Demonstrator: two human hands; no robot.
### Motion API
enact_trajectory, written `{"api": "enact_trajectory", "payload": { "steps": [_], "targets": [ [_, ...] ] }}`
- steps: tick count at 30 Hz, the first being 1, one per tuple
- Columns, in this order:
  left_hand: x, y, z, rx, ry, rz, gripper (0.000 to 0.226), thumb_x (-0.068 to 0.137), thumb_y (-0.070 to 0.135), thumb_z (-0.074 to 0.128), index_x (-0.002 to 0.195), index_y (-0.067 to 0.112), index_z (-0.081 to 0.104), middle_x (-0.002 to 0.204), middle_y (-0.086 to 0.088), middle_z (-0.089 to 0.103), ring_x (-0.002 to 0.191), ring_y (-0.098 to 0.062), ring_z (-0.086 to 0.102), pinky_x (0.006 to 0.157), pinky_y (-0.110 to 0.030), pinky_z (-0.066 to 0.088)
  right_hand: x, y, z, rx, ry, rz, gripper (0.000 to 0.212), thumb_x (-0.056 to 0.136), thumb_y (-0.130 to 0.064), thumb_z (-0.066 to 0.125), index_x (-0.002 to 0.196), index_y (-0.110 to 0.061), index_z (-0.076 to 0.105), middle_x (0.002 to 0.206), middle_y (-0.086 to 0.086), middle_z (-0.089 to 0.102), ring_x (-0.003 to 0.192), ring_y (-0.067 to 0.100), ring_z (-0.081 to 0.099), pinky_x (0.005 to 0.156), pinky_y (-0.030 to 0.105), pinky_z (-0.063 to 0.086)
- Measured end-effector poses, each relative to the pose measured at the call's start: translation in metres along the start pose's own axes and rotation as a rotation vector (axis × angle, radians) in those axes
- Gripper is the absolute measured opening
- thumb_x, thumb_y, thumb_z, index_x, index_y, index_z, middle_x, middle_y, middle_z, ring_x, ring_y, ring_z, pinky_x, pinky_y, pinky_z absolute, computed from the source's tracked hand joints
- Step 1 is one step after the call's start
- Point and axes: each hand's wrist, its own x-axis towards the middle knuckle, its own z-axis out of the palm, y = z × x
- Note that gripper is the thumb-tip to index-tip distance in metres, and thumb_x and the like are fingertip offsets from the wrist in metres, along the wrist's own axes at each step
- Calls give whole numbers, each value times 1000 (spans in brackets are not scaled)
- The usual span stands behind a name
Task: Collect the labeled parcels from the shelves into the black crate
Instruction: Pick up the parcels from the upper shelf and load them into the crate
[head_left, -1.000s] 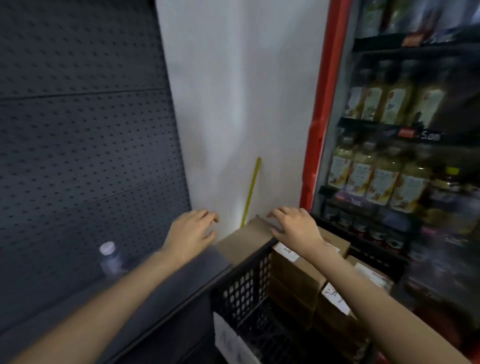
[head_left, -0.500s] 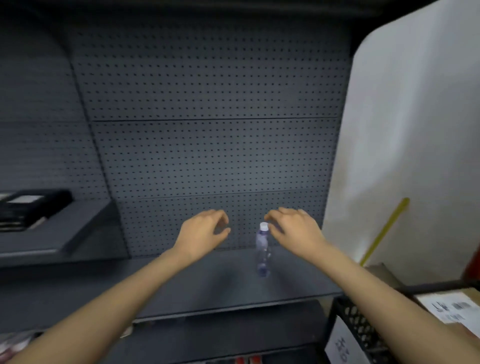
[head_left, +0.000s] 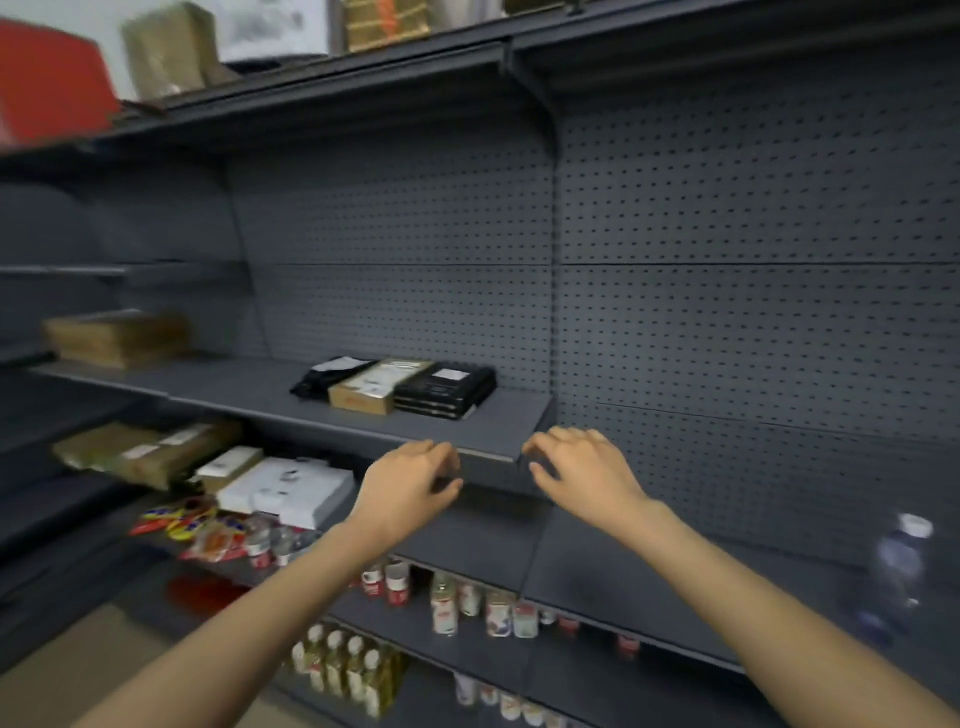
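Reaching forward, both hands hover empty before the front edge of the middle shelf (head_left: 363, 415), the landmark for what follows. Far left of that shelf's row of parcels, one blurred brown parcel (head_left: 117, 338) lies at the same height. Below the shelf, to the left, sit two brown labeled parcels (head_left: 145, 449), then two white boxes (head_left: 285, 488), with a heap of bright snack packets (head_left: 192, 525) just in front of them. On the shelf itself three labeled parcels lie side by side, touching: one black bag (head_left: 327, 376), one tan carton (head_left: 376, 387) and one black flat pack (head_left: 447, 389). The left hand (head_left: 410, 486) is loosely curled, fingers bent inward, holding nothing, just under the shelf's lip. The right hand (head_left: 587, 467) is spread a little wider, also holding nothing, at the shelf's right corner. Lower shelves under the hands carry small bottles and jars too blurred to count. Far right, one clear water bottle (head_left: 893, 566) stands alone. No black crate is in view.
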Motion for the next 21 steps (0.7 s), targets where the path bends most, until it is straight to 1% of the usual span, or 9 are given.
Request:
{"api": "enact_trajectory", "payload": {
  "steps": [4,8,11,13,16,19,21],
  "targets": [
    [-31,-79,-30,22,7,-92,20,87,40,55,98,23,55,93,7,59,92,-13,54,69,-26,42,46,-60,24,16,12,-72,29,96,-36,43,122,-28,54,120,-7,59,113,15,52,96,32,34],
    [-50,-143,-54,138,50,-138,21,87,41,54,98,24,56,92,7,59,89,-13,54,62,-22,34,96,-100,40,36,-6,-120,30,96,-36,42,123,-28,53,123,-7,58,116,14,51,97,31,33],
    [-59,-187,-65,194,77,-178,18,84,38,58,96,23,59,88,6,61,86,-15,56,63,-28,42,140,-128,59,68,-7,-140,30,96,-36,42,123,-27,54,122,-6,58,114,15,51,96,32,35],
    [-64,-218,-64,199,88,-242,18,84,36,60,97,23,60,88,6,61,85,-16,57,63,-29,43,168,-146,78,86,-14,-162,30,96,-36,43,122,-27,55,120,-5,59,112,16,52,95,33,36],
    [-62,-264,-53,210,106,-328,18,82,34,63,95,21,61,85,4,60,83,-17,57,60,-26,38,212,-164,111,95,-21,-187,30,97,-36,42,123,-28,53,122,-6,59,113,15,52,95,33,35],
    [-46,-311,-37,216,106,-344,17,81,32,64,92,20,61,83,2,60,82,-19,58,59,-27,39,266,-174,143,76,-3,-195,30,97,-37,42,124,-28,52,124,-7,58,114,15,52,97,32,35],
    [-27,-347,-28,217,105,-351,18,84,35,59,96,21,60,88,2,59,85,-17,56,62,-27,39,307,-178,164,79,17,-174,29,97,-37,42,122,-28,53,122,-7,60,111,16,54,94,32,37]
  ]
}}
